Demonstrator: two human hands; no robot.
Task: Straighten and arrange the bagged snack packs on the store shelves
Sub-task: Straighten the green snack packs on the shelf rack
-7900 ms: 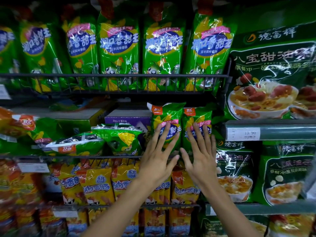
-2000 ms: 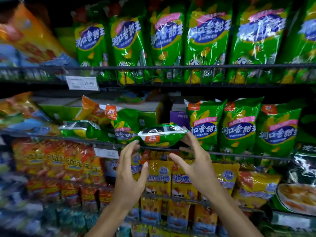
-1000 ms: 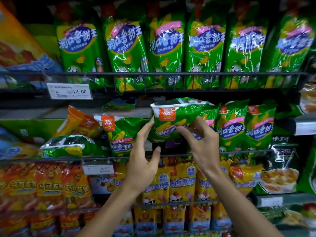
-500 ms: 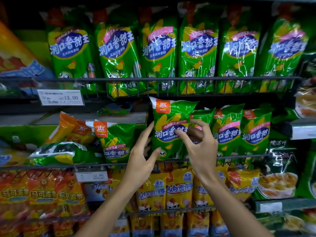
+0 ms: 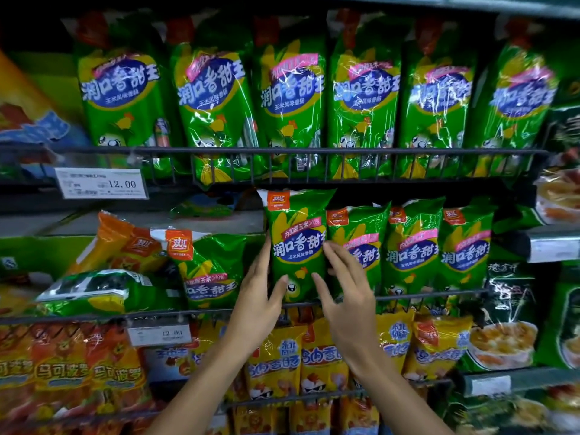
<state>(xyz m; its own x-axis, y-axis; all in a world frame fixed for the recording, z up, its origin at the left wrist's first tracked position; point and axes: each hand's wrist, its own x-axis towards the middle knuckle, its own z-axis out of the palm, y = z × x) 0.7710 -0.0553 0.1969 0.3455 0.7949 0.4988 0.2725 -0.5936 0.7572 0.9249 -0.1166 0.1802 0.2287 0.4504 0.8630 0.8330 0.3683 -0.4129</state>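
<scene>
- A green snack pack (image 5: 296, 243) stood upright on the middle wire shelf (image 5: 408, 295), at the left end of a row of three matching packs (image 5: 411, 249).
- The left hand (image 5: 260, 304) touched the pack's left edge, fingers straight and relaxed, thumb on its lower front.
- The right hand (image 5: 346, 290) lay against its right edge, fingers loosely extended, not clenched.
- To the left, a tilted green pack (image 5: 210, 271) leaned beside another lying flat (image 5: 103, 291).
- A price tag (image 5: 102, 183) read 12.00.
</scene>
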